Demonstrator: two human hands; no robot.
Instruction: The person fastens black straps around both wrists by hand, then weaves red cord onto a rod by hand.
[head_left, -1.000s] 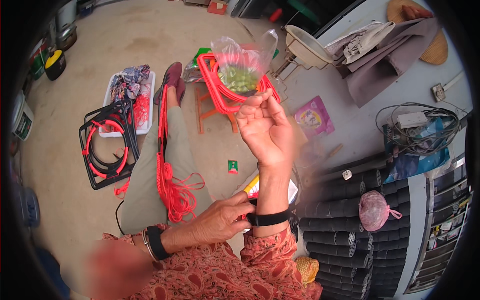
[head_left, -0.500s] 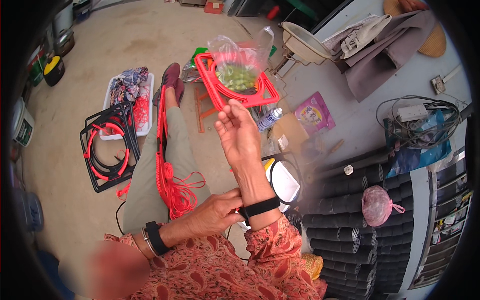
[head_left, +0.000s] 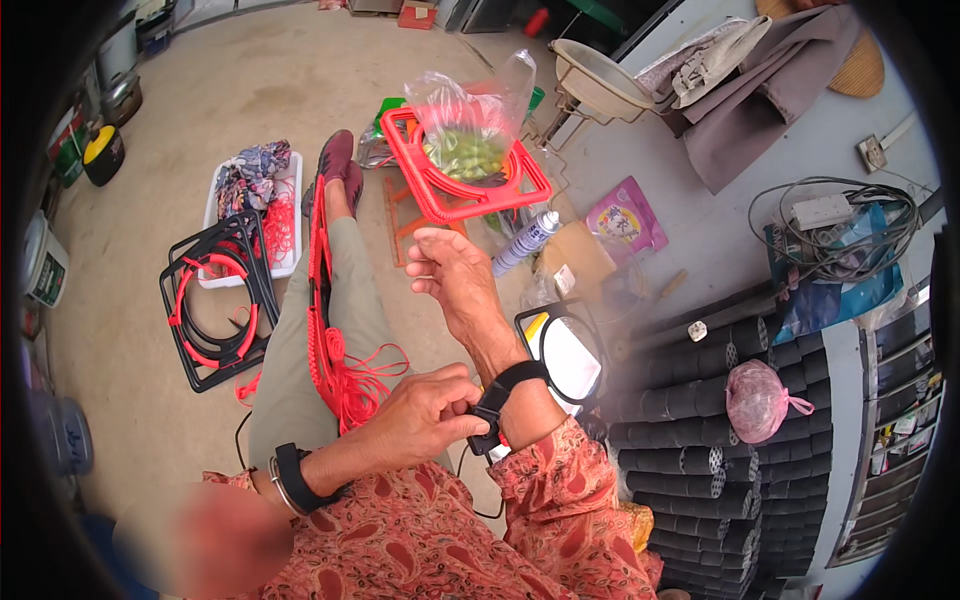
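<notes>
My left hand (head_left: pixel 430 408) comes across my lap and pinches the black wrist strap (head_left: pixel 515 385) on my right wrist, where a small dark unit hangs on the strap's inner side. Held up in front of me, my right hand (head_left: pixel 462 285) is open and holds nothing, with its fingers loosely curved. Another black strap (head_left: pixel 292 472) and a silver-coloured bangle circle my left wrist. Along my leg lies a red braided strip (head_left: pixel 318 270), and beside it a heap of loose red cord (head_left: pixel 352 385) rests on my lap.
A red plastic frame (head_left: pixel 440 210) supports a clear bag of green produce (head_left: pixel 465 150). Left of my legs are a black frame with rings (head_left: pixel 195 375) and a white tray (head_left: pixel 290 262). A spray can (head_left: pixel 525 243) stands at right, near stacked dark rolls (head_left: pixel 670 400).
My right hand has dropped lower and its fingers have turned leftward. My left hand has pulled the strap slightly away from the right wrist, showing more of the dark unit.
</notes>
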